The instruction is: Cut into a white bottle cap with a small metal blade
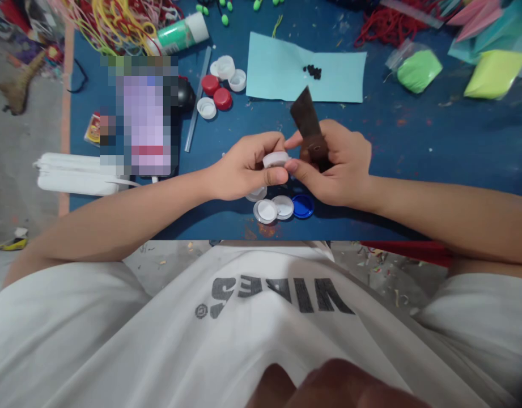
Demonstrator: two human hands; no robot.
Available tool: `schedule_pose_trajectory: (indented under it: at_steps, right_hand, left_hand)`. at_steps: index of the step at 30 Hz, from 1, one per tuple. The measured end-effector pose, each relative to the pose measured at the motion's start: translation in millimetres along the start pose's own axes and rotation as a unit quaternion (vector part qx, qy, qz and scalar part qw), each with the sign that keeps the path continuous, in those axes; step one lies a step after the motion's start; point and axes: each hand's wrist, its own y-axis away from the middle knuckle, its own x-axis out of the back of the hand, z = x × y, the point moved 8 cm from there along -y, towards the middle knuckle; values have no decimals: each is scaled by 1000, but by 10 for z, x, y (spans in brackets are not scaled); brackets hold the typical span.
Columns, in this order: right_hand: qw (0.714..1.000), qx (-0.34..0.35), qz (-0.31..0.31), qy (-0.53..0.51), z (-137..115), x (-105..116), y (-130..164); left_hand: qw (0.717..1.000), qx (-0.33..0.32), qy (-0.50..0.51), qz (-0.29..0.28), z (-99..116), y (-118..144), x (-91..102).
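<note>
My left hand (239, 167) pinches a white bottle cap (276, 159) between thumb and fingers, tilted above the blue table. In my right hand (343, 164) is a dark, flat, blade-like tool (306, 113), wide end pointing up and away. A round mark like a rivet shows near my fingers; the tool's lower part is hidden in my grip, so its exact kind is unclear. My right thumb tip touches the edge of the cap. Just below my hands lie several round lids: clear-white ones (267, 210) and a blue one (303, 206).
Red caps (222, 99) and white caps (207, 107) lie left of a light-blue folded paper (273, 73) bearing black beads (315, 72). A glue stick (192, 147), white pouch (82, 173), green-white bottle (182, 35) and tangled cords stand left. Bagged green clay (420, 71) sits right.
</note>
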Motion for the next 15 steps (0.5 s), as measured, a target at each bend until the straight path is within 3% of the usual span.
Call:
schedule_pose_trajectory:
  at_steps: [5,10,13,15]
  right_hand:
    - [984,140,9,111,-155,54,6]
    - [951,222,15,214,-242,76,45]
    - [928,244,20,282,-242,45,67]
    - [918,219,7,331,-151,-7,55]
  left_hand:
    - [1000,7,11,0,3,8,6]
    - [999,12,27,-15,6,25,-39]
    - [1000,-3,30,9,39,24,-29]
    - [999,-5,46,24,50,20,-23]
